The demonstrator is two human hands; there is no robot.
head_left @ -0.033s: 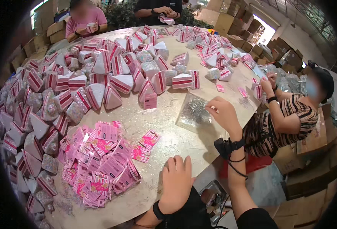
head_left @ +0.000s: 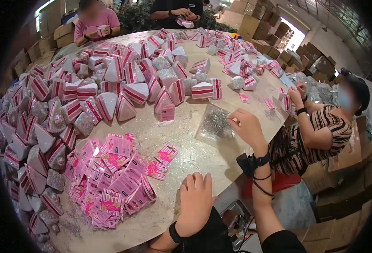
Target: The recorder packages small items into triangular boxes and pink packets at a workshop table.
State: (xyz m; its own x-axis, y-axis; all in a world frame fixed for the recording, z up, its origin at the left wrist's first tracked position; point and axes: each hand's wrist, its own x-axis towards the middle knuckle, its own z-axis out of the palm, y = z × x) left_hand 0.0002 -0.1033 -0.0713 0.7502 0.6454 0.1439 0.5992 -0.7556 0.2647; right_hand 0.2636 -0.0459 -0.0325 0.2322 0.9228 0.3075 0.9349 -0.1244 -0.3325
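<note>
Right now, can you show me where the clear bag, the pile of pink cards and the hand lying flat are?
clear bag (head_left: 213,124): head view, middle of the plastic.
pile of pink cards (head_left: 110,177): head view, centre of the heap.
left hand (head_left: 195,202): head view, back of the hand, flat on the table edge.

The desk (head_left: 181,143) was a large round slab with a pale, speckled stone-like surface. Stacks of brown cardboard boxes (head_left: 253,21) lined the far and right sides of the room. Daylight entered through a bright opening (head_left: 293,36) at upper right and another (head_left: 42,8) at upper left. More flattened cardboard (head_left: 346,198) lay at lower right.
</note>
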